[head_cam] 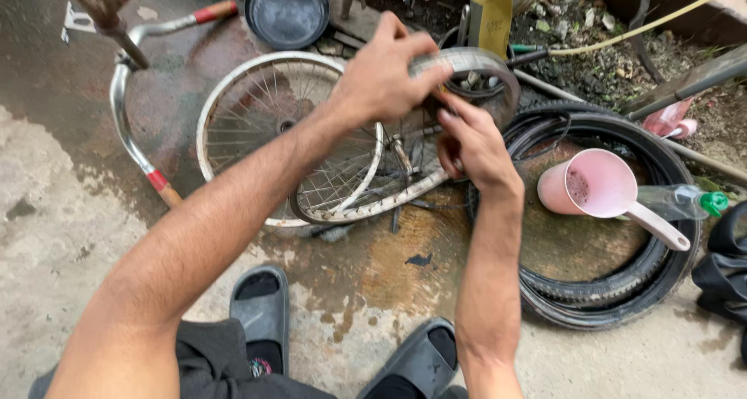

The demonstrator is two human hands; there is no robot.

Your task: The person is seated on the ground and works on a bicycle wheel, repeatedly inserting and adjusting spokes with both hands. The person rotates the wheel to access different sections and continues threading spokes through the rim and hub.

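Observation:
My left hand (381, 76) grips the top edge of a silver bicycle wheel rim (475, 61) that is held tilted up off the wet concrete. My right hand (471, 146) is curled around the same rim a little lower, on its right side, with its fingers among the spokes. The rim's lower arc (373, 206) rests near the ground. Behind it, a second spoked wheel (233, 111) lies flat, partly under the held one.
Stacked black tyres (615, 294) lie at the right, with a pink scoop jug (599, 183) and a clear bottle with a green cap (700, 202) on them. A chrome handlebar (120, 107) lies left and a black pan (286, 12) stands behind. My sandalled feet (261, 306) are below.

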